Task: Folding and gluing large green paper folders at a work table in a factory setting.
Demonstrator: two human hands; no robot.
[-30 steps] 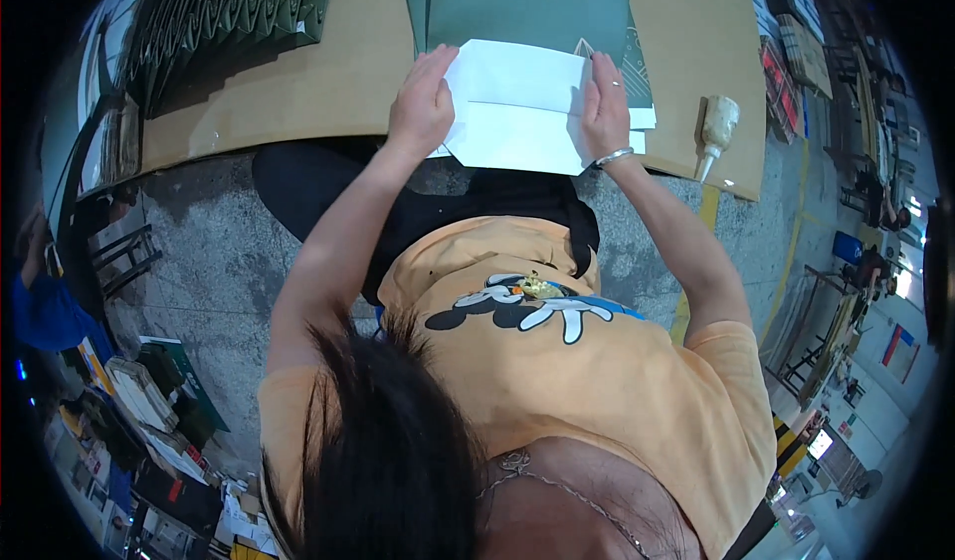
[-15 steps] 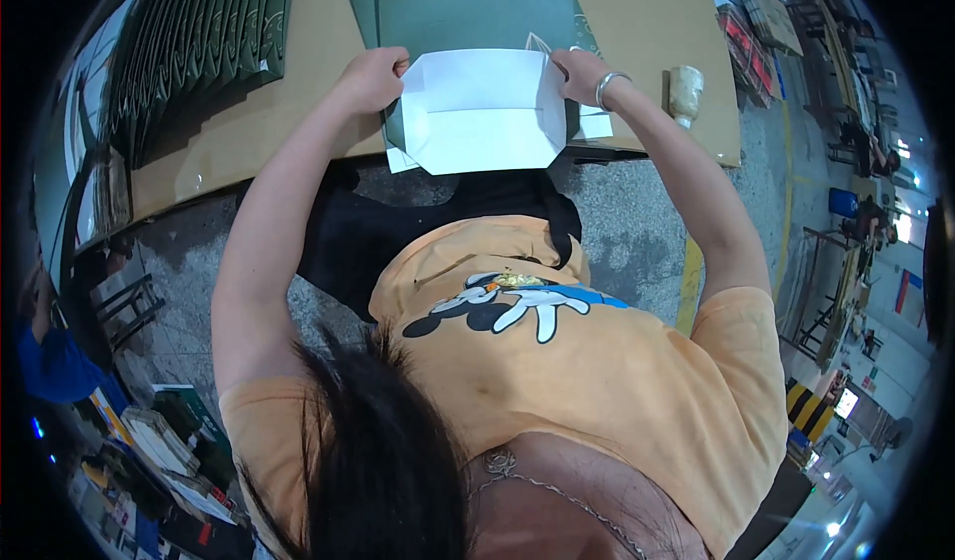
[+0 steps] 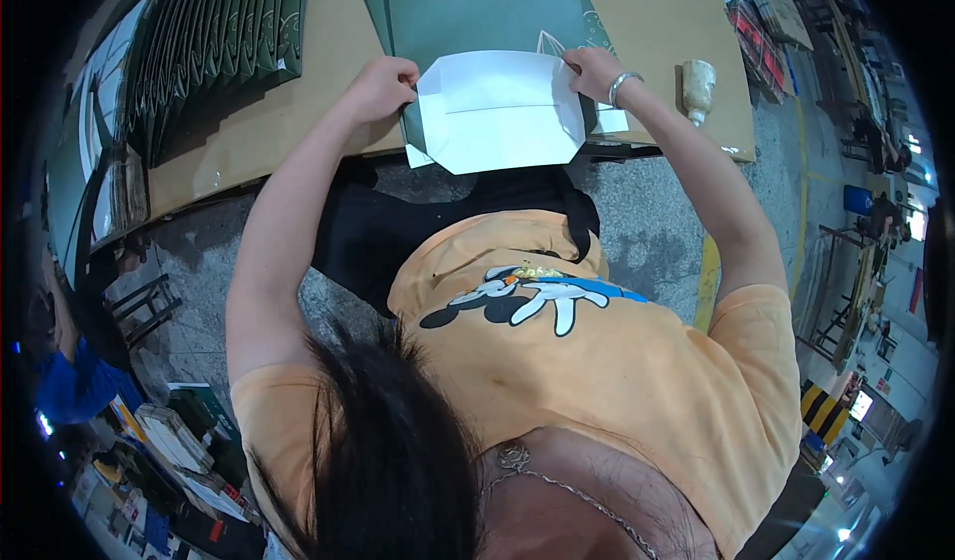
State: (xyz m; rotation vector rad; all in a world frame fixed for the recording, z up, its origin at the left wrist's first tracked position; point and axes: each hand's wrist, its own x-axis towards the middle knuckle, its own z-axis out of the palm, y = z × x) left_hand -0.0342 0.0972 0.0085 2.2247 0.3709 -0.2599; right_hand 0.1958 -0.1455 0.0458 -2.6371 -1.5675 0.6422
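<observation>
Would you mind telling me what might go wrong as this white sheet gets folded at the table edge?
The white folded sheet overhangs the near edge of the brown table, so it may sag or slip. The left hand and right hand grip only its sides, so the fold could skew. The small bottle stands close to the right forearm and might get knocked over.

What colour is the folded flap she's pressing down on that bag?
White, on a dark green paper bag; the folded flap shows best in the head view.
</observation>
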